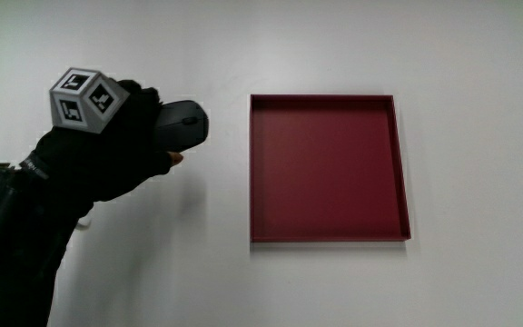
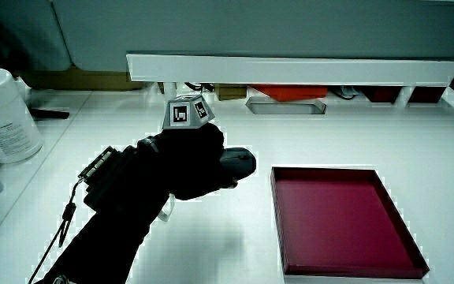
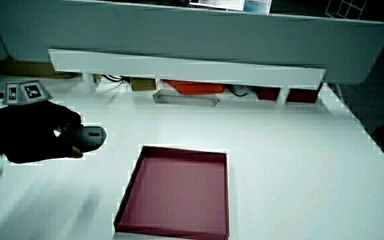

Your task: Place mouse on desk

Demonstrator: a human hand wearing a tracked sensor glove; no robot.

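The hand point(image 1: 107, 150) clasps a dark grey mouse point(image 1: 184, 124), fingers curled over its rounded back, so only its front end shows past the glove. Whether it touches the white table point(image 1: 479, 54) cannot be told. Beside it, a little apart, lies a shallow dark red tray point(image 1: 327, 168). Only a side view shows a white canister point(image 2: 2, 114) at the table's edge.

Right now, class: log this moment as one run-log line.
hand: grasping mouse | mouse: beside red tray | tray: holds nothing
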